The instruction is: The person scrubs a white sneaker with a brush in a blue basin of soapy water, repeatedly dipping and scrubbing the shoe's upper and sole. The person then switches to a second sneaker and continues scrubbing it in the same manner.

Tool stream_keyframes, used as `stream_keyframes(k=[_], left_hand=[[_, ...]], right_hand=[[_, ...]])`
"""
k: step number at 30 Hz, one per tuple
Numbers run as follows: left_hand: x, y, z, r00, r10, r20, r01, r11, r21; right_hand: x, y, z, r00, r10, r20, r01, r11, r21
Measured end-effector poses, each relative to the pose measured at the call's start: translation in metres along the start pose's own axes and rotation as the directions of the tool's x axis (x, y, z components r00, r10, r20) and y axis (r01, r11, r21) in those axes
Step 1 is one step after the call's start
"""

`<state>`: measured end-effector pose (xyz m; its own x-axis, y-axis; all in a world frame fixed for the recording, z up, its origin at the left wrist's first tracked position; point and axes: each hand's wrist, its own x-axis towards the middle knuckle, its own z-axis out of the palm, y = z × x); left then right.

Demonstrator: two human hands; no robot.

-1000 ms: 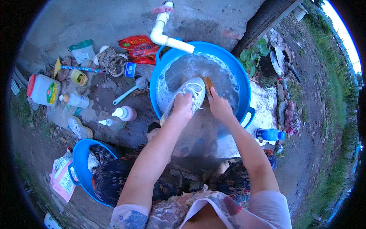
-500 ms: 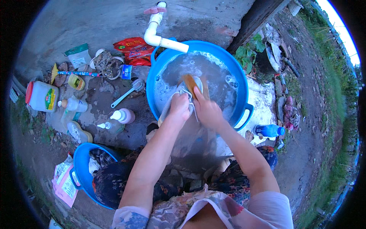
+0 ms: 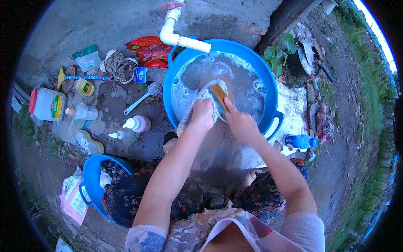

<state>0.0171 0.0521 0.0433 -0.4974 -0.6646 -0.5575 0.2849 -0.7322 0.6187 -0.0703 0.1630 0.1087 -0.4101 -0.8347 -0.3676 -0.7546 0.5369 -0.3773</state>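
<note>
A light grey lace-up shoe [image 3: 189, 116] slants over the near side of a big blue basin [image 3: 274, 90], its toe pointing away from me. My left hand [image 3: 203, 113] is closed round it near the laces. In my right hand [image 3: 241, 124] is a wooden scrubbing brush [image 3: 218, 96], pressed to the upper by the toe. Loose white laces hang between my two hands. Beneath them, cloudy soapy water [image 3: 245, 84] with foam along its edges fills the basin. The brush's bristles are hidden from me.
A white pipe [image 3: 184, 41] with a tap reaches over the basin's far rim. At left are a second shoe [image 3: 89, 143], a pump bottle [image 3: 137, 124], a long-handled brush [image 3: 142, 100] and a small blue tub [image 3: 93, 176] of clothes. A blue bottle [image 3: 300, 141] lies at right.
The brush has moved a little right and toward me along the shoe, its head turned. My left hand keeps its hold. The whole view has shifted slightly.
</note>
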Motion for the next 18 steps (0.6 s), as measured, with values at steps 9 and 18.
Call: stream_keyframes(k=[9, 18], left_hand=[[-0.005, 0.003, 0.013, 0.998, 0.007, -0.061, -0.005, 1.000, 0.029], [0.001, -0.004, 0.025, 1.000, 0.007, -0.023, -0.004, 0.993, 0.119]], right_hand=[[-0.002, 0.006, 0.011, 0.999, -0.018, -0.039, 0.019, 1.000, 0.019], [0.071, 0.031, 0.010, 0.947, 0.085, -0.310, -0.087, 0.996, 0.009]])
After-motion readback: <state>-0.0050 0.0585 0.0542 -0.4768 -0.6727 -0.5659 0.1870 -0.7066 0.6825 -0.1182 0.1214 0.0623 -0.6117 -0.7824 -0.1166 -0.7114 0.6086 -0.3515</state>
